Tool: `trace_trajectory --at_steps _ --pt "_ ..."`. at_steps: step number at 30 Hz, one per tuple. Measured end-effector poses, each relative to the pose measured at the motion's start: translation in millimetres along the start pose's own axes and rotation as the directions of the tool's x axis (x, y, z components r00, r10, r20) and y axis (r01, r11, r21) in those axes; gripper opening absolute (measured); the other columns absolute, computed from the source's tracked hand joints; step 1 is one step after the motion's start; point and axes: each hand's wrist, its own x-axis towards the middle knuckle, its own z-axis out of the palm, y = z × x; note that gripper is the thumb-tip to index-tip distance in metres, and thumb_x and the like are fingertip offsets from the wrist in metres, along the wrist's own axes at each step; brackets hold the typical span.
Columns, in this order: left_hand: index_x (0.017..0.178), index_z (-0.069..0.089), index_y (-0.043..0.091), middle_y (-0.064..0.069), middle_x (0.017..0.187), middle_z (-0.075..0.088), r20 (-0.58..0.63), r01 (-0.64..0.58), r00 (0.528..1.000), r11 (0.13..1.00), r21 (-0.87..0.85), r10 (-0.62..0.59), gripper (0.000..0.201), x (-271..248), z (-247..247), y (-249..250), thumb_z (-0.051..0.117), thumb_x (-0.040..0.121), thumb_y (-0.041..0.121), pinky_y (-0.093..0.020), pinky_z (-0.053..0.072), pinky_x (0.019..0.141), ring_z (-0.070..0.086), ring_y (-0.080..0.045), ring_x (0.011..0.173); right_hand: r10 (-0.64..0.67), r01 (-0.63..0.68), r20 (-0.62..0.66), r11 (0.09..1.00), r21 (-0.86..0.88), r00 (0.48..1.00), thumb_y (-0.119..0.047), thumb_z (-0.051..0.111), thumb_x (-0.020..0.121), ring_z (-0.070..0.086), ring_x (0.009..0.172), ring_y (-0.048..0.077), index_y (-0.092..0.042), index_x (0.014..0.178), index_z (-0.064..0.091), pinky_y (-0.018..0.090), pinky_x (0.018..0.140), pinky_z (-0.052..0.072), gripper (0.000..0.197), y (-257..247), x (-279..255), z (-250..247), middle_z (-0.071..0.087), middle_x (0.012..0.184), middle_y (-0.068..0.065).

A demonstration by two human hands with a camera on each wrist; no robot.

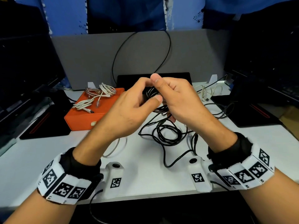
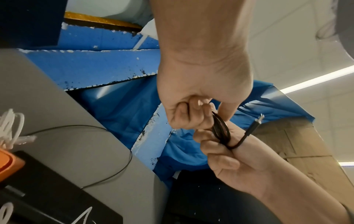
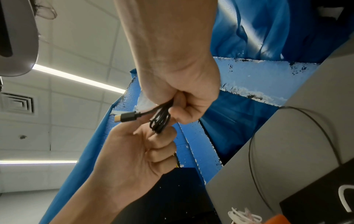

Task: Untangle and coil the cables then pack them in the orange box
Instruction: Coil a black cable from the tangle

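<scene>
Both hands are raised over the middle of the white table [image 1: 145, 175], holding a small black cable coil [image 1: 149, 94] between them. My left hand [image 1: 142, 96] grips one side of the coil [image 2: 221, 128] with curled fingers. My right hand [image 1: 163, 92] pinches the other side, and the cable's plug end [image 3: 127, 117] sticks out of the bundle [image 3: 161, 119]. The orange box [image 1: 90, 113] stands to the left, with white coiled cables [image 1: 97, 96] lying on its top. A tangle of black cables [image 1: 168, 135] lies on the table below the hands.
A loose white cable [image 1: 208, 91] lies at the back right, and a pale cable loop [image 1: 113, 149] under my left forearm. A thin black cable [image 1: 142, 54] arches up the grey partition [image 1: 89, 59]. Dark monitors stand left and right.
</scene>
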Motion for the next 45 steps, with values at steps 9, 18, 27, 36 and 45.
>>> trace_trajectory --at_steps 9,18,27,36,45 --pt "0.083 0.069 0.02 0.003 0.064 0.021 0.257 0.261 0.956 0.806 -0.531 -0.141 0.033 3.6 -10.6 -1.4 0.05 0.098 0.042 -0.021 0.016 0.047 0.021 -0.007 0.05 -0.106 0.093 -0.091 0.985 -0.143 0.99 -0.049 0.051 0.105 0.051 0.054 -0.001 -0.01 0.063 0.049 0.018 0.054 0.039 0.058 -5.6 -2.6 -7.1 0.048 0.051 -0.012" --pt "0.083 0.063 0.01 0.012 0.049 0.039 -0.003 -0.013 1.0 0.988 -0.152 0.013 0.032 4.4 -9.5 -9.9 0.05 0.107 0.028 -0.02 0.027 0.047 0.031 -0.003 0.047 -0.044 0.043 -0.032 0.998 -0.05 0.999 -0.053 0.047 0.105 0.046 0.054 0.012 -0.018 0.07 0.047 0.035 0.051 0.042 0.05 -1.4 2.6 -9.2 0.045 0.066 0.003" --pt "0.079 0.064 0.025 0.007 0.055 0.033 -0.108 0.028 0.993 0.97 -0.242 -0.056 0.036 9.4 -17.7 -25.1 0.052 0.096 0.054 -0.038 0.023 0.051 0.025 -0.02 0.053 0.047 -0.066 0.376 0.997 0.037 0.926 -0.022 0.07 0.097 0.053 0.056 0.018 -0.003 0.092 0.072 0.038 0.064 0.058 0.02 9.8 7.8 -66.8 0.068 0.079 0.008" --pt "0.08 0.057 0.014 0.008 0.055 0.024 0.004 0.092 0.995 0.868 -0.488 -0.102 0.033 6.7 -9.9 -15.7 0.048 0.103 0.037 -0.03 0.014 0.05 0.015 -0.014 0.053 0.018 -0.022 0.021 0.98 0.198 1.0 -0.007 0.061 0.103 0.072 0.062 0.019 -0.011 0.09 0.064 0.037 0.068 0.062 0.013 14.3 15.0 -40.8 0.073 0.071 0.002" --pt "0.078 0.058 0.015 0.009 0.053 0.024 0.011 0.089 0.995 0.842 -0.533 -0.098 0.033 7.2 -9.1 -14.8 0.047 0.101 0.037 -0.029 0.013 0.049 0.016 -0.01 0.049 0.089 -0.162 0.154 0.802 0.574 0.984 -0.011 0.048 0.108 0.067 0.063 0.009 -0.011 0.094 0.06 0.021 0.059 0.057 0.018 13.3 14.1 -34.3 0.069 0.077 0.001"
